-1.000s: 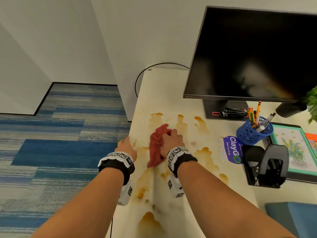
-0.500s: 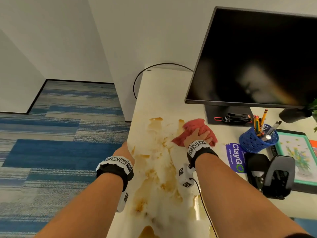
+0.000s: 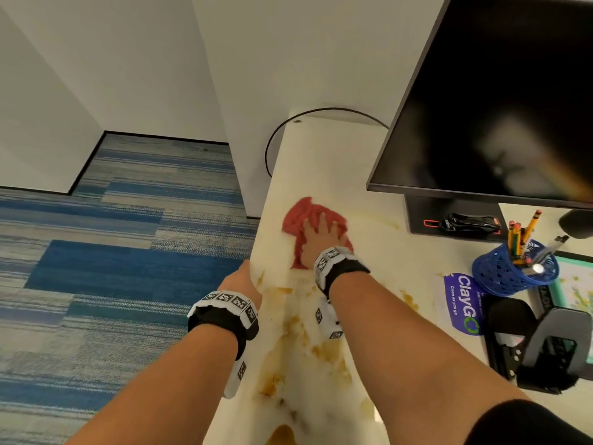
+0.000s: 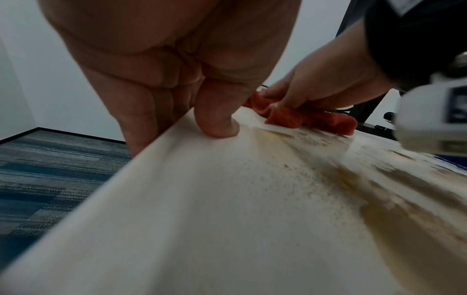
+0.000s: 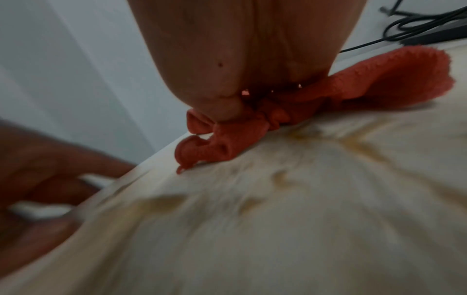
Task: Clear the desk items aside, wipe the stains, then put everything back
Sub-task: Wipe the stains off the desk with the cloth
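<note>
A crumpled red cloth (image 3: pixel 298 220) (image 4: pixel 285 117) (image 5: pixel 379 75) lies on the cream desk (image 3: pixel 321 149), near its left edge. My right hand (image 3: pixel 321 232) (image 4: pixel 316 83) (image 5: pixel 240 59) presses down on it with the fingers spread flat. Brown stains (image 3: pixel 321 348) (image 4: pixel 379 199) (image 5: pixel 353 143) smear the desk between my arms and nearer to me. My left hand (image 3: pixel 240 284) (image 5: pixel 38 179) grips the desk's left edge. Its thumb (image 4: pixel 217 119) lies on top and the fingers go down the side.
A black monitor (image 3: pixel 497 107) stands at the right, with a black cable (image 3: pixel 288 133) looping behind the desk. Further right are a blue pencil cup (image 3: pixel 513 274), a ClayGo sticker (image 3: pixel 462 303), a black hole punch (image 3: pixel 545 348) and a framed picture (image 3: pixel 574 290). Blue carpet (image 3: pixel 112 252) lies left of the desk.
My right hand has swept the cloth from near the monitor base back towards the desk's left edge. The stains there are fainter. My left hand stays on the edge.
</note>
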A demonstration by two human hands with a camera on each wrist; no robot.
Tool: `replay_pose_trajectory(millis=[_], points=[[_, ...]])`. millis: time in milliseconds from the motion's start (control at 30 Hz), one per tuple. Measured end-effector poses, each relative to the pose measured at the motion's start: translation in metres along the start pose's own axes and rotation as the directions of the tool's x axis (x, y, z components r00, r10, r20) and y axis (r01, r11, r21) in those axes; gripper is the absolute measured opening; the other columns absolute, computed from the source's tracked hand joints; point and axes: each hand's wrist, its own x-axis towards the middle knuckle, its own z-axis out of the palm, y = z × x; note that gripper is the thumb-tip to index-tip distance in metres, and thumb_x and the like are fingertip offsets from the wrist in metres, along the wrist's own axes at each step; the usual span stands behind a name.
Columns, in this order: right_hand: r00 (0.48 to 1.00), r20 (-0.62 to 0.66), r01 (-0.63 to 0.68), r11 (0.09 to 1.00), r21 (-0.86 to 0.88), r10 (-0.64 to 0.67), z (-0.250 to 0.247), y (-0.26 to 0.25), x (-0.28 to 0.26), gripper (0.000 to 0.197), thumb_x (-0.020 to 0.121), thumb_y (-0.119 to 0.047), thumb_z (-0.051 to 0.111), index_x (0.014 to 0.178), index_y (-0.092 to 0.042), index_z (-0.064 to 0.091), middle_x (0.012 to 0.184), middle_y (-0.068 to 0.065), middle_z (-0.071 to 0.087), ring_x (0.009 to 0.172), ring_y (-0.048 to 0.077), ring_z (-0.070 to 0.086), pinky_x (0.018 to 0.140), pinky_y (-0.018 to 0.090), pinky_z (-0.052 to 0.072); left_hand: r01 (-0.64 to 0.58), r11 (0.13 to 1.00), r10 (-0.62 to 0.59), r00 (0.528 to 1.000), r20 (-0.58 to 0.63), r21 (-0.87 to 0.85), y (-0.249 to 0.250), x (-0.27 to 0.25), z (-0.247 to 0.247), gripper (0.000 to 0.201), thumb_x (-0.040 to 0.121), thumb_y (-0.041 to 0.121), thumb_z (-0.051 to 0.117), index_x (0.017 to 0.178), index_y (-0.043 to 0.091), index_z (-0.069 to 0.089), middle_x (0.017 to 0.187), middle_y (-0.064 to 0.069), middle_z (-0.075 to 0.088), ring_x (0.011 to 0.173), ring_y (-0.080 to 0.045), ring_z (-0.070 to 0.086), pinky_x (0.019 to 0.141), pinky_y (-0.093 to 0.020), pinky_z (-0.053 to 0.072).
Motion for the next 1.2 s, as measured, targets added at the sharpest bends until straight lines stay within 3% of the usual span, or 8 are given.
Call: replay_pose_trajectory(millis=[167,367,500,667,767,833,967,1200], points=[[0.971,0.059,0.236,0.971,-0.038,-0.233,0.014,-0.019,-0.029,0.070,0.091,-0.023,0.049,0.152,-0.031,0.016,0.161,0.005,-0.004,0.147,0.036,0.003,0.120,0.050,0.007,-0.034,0.999,0.034,0.999,-0.011,0.007,0.004,-0.007,-0.006,0.042,0.085,0.021,0.053,0.126,0.026,0.045,0.110,-0.004,0.062,0.092,-0.024,0.058,0.073,-0.029,0.043],[0.995,-0.054,-0.060,0.955,0.289,0.079,-0.003,0.025,-0.044,0.042,0.082,-0.031,0.063,0.122,-0.021,0.057,0.128,0.003,0.056,0.116,0.024,0.056,0.096,0.036,0.047,-0.009,1.000,0.009,1.000,-0.003,-0.024,0.006,-0.017,-0.008,0.053,0.085,0.016,0.059,0.133,0.028,0.041,0.111,-0.003,0.063,0.097,-0.026,0.062,0.073,-0.028,0.046],[0.975,-0.026,-0.069,0.413,0.908,0.219,-0.034,0.032,-0.051,0.015,0.090,-0.011,0.051,0.104,-0.013,0.054,0.103,0.009,0.068,0.086,0.022,0.066,0.065,0.033,0.052,-0.007,1.000,0.007,1.000,-0.023,0.017,0.008,-0.024,-0.010,0.057,0.088,0.018,0.059,0.139,0.024,0.036,0.119,-0.006,0.062,0.107,-0.027,0.060,0.078,-0.028,0.044],[0.990,0.059,-0.054,-0.040,0.998,0.130,-0.051,0.029,-0.065,0.032,0.098,-0.008,0.036,0.122,-0.015,0.055,0.104,0.015,0.066,0.094,0.036,0.065,0.079,0.051,0.056,0.004,0.999,-0.002,0.999,-0.035,0.054,0.011,-0.030,-0.012,0.059,0.090,0.019,0.057,0.144,0.021,0.033,0.124,-0.008,0.060,0.112,-0.028,0.058,0.079,-0.028,0.044],[0.955,0.026,-0.207,0.600,0.772,0.297,-0.043,0.036,-0.056,0.038,0.097,-0.008,0.038,0.134,-0.007,0.047,0.134,0.012,0.053,0.123,0.033,0.052,0.091,0.035,0.049,0.021,0.997,-0.020,1.000,-0.021,0.069,0.013,-0.031,-0.013,0.061,0.090,0.019,0.058,0.145,0.020,0.031,0.126,-0.008,0.059,0.114,-0.027,0.057,0.084,-0.030,0.046],[0.930,-0.169,-0.184,0.810,0.557,0.327,-0.032,0.040,-0.047,0.049,0.092,-0.010,0.042,0.141,-0.014,0.043,0.147,0.011,0.040,0.134,0.031,0.040,0.109,0.037,0.036,0.024,0.997,-0.023,1.000,-0.019,0.067,0.014,-0.030,-0.014,0.061,0.090,0.018,0.058,0.144,0.021,0.032,0.125,-0.008,0.059,0.113,-0.027,0.058,0.081,-0.028,0.045],[0.981,-0.174,0.114,0.974,0.195,-0.080,-0.011,0.019,-0.035,0.065,0.088,-0.013,0.044,0.149,-0.026,0.026,0.160,0.002,0.007,0.147,0.031,0.010,0.119,0.045,0.019,0.017,0.999,-0.016,1.000,-0.019,0.050,0.014,-0.028,-0.016,0.050,0.086,0.016,0.061,0.133,0.023,0.044,0.113,-0.005,0.064,0.100,-0.026,0.061,0.073,-0.026,0.043],[0.991,0.114,0.070,0.998,0.008,-0.070,0.005,-0.007,-0.012,0.062,0.098,-0.033,0.034,0.153,-0.032,0.006,0.160,0.000,-0.017,0.147,0.036,-0.008,0.119,0.053,0.005,0.025,0.996,-0.025,1.000,0.002,0.091,0.015,-0.018,-0.018,0.035,0.084,0.016,0.060,0.118,0.021,0.052,0.105,-0.002,0.064,0.081,-0.020,0.054,0.069,-0.028,0.042]])
